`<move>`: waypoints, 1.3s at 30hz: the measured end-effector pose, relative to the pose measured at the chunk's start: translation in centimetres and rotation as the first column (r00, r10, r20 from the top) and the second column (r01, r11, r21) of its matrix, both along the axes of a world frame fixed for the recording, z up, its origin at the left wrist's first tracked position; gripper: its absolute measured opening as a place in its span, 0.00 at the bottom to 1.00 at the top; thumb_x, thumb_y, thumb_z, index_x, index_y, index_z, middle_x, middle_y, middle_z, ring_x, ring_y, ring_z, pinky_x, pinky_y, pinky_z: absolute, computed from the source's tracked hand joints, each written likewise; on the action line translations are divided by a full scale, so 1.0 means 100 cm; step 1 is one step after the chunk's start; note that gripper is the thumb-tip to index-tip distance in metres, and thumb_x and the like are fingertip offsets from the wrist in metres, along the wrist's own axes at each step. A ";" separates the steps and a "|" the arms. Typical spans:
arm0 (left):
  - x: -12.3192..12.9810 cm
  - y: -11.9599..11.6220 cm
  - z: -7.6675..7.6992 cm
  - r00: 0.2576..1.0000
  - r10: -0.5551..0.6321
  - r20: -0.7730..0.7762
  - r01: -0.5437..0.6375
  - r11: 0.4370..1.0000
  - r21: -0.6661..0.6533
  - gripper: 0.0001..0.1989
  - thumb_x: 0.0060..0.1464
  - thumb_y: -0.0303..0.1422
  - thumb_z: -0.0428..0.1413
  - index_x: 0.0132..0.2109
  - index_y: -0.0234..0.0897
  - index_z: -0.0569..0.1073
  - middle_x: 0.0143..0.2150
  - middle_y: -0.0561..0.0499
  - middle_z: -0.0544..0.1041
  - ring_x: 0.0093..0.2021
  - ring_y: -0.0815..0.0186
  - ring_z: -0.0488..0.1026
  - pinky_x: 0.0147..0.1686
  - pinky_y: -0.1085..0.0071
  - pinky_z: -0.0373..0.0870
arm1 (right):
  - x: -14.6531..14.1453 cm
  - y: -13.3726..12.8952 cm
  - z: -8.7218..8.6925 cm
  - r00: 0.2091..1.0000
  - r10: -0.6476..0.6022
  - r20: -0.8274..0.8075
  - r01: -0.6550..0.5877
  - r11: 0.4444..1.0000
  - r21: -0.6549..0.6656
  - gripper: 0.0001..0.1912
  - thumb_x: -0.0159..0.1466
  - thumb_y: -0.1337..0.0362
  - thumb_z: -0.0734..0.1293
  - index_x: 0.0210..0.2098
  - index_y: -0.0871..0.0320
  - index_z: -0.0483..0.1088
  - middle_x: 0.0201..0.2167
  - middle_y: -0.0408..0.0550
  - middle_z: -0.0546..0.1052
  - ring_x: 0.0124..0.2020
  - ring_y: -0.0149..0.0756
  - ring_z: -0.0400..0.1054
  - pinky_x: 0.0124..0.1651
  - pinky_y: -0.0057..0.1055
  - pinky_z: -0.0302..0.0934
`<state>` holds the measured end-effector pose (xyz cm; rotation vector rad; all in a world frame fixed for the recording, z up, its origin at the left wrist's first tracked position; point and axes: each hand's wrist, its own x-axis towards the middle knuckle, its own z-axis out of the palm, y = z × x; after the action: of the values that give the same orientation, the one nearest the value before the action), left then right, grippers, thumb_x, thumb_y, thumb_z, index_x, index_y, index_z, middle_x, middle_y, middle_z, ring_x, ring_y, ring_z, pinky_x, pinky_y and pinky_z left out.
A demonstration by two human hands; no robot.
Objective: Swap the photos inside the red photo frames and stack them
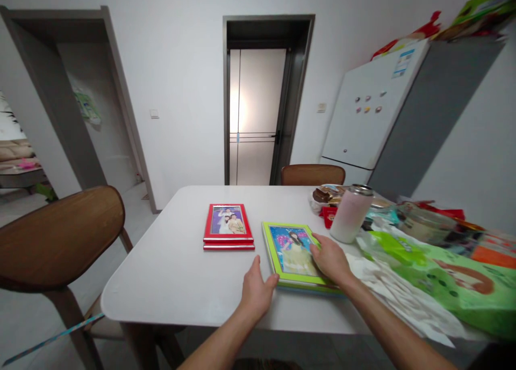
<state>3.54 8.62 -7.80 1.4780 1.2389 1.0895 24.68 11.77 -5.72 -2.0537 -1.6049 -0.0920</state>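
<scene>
A green photo frame (282, 276) lies near the table's front edge, its picture showing a person in a yellow dress. Beneath it shows a thin bluish edge, perhaps of another frame. My right hand (332, 260) grips the green frame's right side, fingertips over the picture; its lower fingers are hidden. At the near left corner is my left hand (258, 289), fingers stretched out and thumb apart, the thumb at or touching the corner. To the left, a red photo frame (207, 227) with a group picture lies stacked on another red frame (229, 247).
A pink and white bottle (351, 214) stands right of the green frame. Beyond it are a glass bowl (427, 222), white tissues (397, 294) and a green package (463, 284). Chairs stand left (60, 241) and behind (313, 175) the white table (161, 273).
</scene>
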 end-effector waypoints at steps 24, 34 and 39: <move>-0.100 -0.035 0.028 0.588 0.136 0.797 -0.119 0.990 -0.080 0.20 0.44 0.36 0.56 0.45 0.35 0.64 0.43 0.45 0.72 0.44 0.62 0.69 0.45 0.67 0.63 | -0.210 -0.062 0.026 0.763 0.646 -0.014 -0.638 0.757 0.143 0.10 0.53 0.67 0.60 0.37 0.59 0.65 0.34 0.51 0.67 0.38 0.40 0.59 0.42 0.37 0.56; -0.122 -0.084 0.044 0.995 0.068 -0.077 -0.014 0.832 0.555 0.19 0.51 0.26 0.46 0.52 0.38 0.60 0.51 0.45 0.67 0.51 0.63 0.63 0.49 0.67 0.61 | -0.200 -0.102 0.050 0.074 0.452 -0.889 -0.380 0.837 0.394 0.27 0.56 0.55 0.57 0.53 0.52 0.50 0.50 0.52 0.64 0.45 0.39 0.63 0.43 0.37 0.61; -0.128 -0.097 0.036 0.846 0.004 -0.533 0.462 0.494 0.737 0.23 0.50 0.23 0.46 0.54 0.33 0.56 0.48 0.41 0.69 0.50 0.62 0.64 0.49 0.66 0.63 | -0.174 -0.111 0.044 -0.042 0.197 -0.979 -0.368 0.908 0.199 0.30 0.53 0.54 0.61 0.53 0.56 0.52 0.42 0.52 0.72 0.39 0.40 0.68 0.37 0.34 0.63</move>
<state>-9.31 -1.13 -4.16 2.7457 0.7053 1.2454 7.24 0.63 -1.35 -1.0445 -0.9096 1.4020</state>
